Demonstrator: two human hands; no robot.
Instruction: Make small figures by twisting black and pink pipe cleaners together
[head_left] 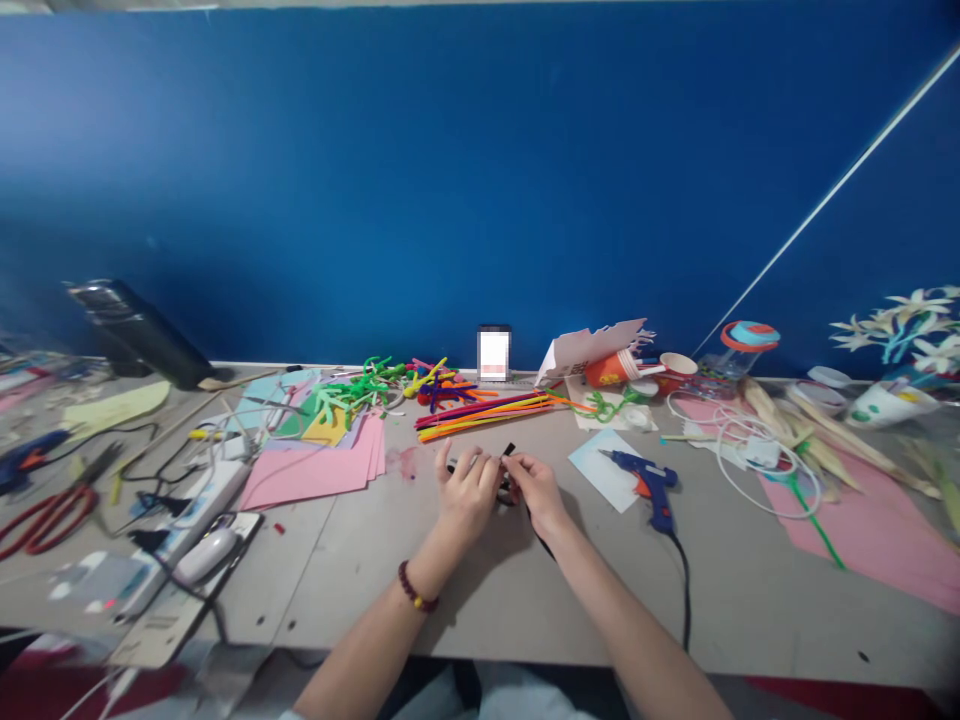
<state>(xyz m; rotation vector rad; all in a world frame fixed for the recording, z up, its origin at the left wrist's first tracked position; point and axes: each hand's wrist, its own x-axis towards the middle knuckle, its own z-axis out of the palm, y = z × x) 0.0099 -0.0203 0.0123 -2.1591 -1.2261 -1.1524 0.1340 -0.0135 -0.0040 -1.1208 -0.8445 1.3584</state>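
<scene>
Between the fingers (469, 474), black strip (509, 450).

Left hand (466, 490) and right hand (541, 492) meet at a black strip (508, 450)

The fingers of both hands bend close together around it above the desk (360, 590); black also shows beneath the right wrist. A beaded bracelet (417, 588) circles the left wrist. Just beyond lies a bundle of yellow, orange and magenta pipe cleaners (484, 414). On the right, a blue glue gun (655, 484) rests partly on a pale blue sheet (600, 465). On the left, pink paper (307, 482) lies near a power strip (195, 520) and red-handled scissors (52, 515). White flowers (919, 318) stand at far right, before a blue panel (420, 180)
</scene>
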